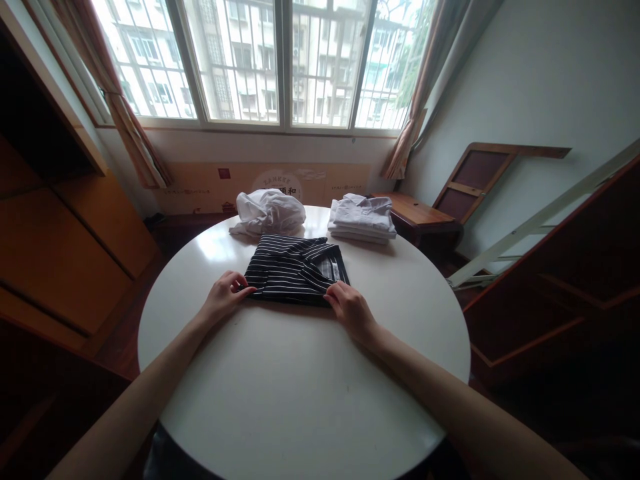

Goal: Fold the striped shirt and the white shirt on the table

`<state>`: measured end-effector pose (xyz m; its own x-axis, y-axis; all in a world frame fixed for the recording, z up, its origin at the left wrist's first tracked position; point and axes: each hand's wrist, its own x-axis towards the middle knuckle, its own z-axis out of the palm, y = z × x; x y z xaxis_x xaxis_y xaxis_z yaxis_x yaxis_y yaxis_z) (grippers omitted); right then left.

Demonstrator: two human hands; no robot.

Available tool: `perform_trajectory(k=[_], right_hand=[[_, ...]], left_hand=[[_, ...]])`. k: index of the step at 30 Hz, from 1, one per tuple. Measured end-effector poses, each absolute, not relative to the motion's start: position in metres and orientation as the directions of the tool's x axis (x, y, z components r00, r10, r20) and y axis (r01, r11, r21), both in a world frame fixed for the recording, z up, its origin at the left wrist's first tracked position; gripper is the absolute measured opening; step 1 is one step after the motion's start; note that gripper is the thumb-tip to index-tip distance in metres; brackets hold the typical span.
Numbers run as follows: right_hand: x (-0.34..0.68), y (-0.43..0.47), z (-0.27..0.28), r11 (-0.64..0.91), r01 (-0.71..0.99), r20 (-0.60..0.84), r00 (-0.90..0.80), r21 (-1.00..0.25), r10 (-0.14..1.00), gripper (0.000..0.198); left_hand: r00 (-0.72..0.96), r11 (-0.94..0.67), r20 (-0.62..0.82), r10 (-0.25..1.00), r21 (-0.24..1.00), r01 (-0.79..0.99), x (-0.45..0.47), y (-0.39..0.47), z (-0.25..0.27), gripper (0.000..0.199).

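A black shirt with white stripes point(285, 270) lies folded into a flat rectangle on the round white table point(295, 380). Its collar faces right, and a pale label shows inside the neck. My left hand point(227, 293) pinches the near left corner between thumb and fingers. At the near right corner, just below the collar, my right hand point(350, 308) grips the edge of the cloth. Behind the shirt sits a crumpled heap of white cloth point(270, 212). To the right of that heap is a stack of folded white shirts point(363, 219).
A wooden chair point(420, 208) stands beyond the table at the right, near a pale ladder-like frame point(540, 213). Orange-brown cabinets point(65, 253) line the left side. A barred window point(280, 67) with tied curtains fills the far wall, above a printed cardboard panel point(200, 190).
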<state>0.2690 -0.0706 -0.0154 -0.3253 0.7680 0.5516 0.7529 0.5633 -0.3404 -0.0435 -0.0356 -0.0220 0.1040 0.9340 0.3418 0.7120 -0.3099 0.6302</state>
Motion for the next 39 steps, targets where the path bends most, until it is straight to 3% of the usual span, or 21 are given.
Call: perform_trajectory(k=[8,16,23,30,34,39], right_hand=[[0.266,-0.076,-0.012,0.527,0.823,0.520,-0.362,-0.211,0.773,0.007],[0.266,-0.076,-0.011,0.510,0.842,0.502,-0.369,-0.176,0.782,0.019],[0.266,-0.075,-0.010,0.522,0.849,0.473,-0.427,-0.082,0.770,0.017],[0.269,-0.079,-0.005,0.504,0.861,0.482,-0.411,-0.074,0.773,0.014],[0.267,-0.076,-0.007,0.498,0.866,0.502,-0.411,-0.045,0.761,0.025],[0.262,-0.075,-0.010,0.454,0.891,0.498,-0.393,-0.003,0.773,0.017]], left_hand=[[0.102,-0.304,0.342,0.934,0.615,0.727,-0.042,-0.037,-0.019,0.033],[0.093,-0.306,0.349,0.933,0.628,0.716,-0.043,-0.036,-0.021,0.033],[0.072,-0.289,0.339,0.938,0.649,0.704,-0.044,-0.034,-0.022,0.031],[0.084,-0.296,0.336,0.938,0.651,0.699,-0.043,-0.036,-0.021,0.025],[0.165,-0.412,0.461,0.872,0.509,0.756,-0.036,-0.042,-0.018,0.009],[0.380,-0.561,0.552,0.743,0.203,0.802,-0.013,-0.057,-0.013,0.052]])
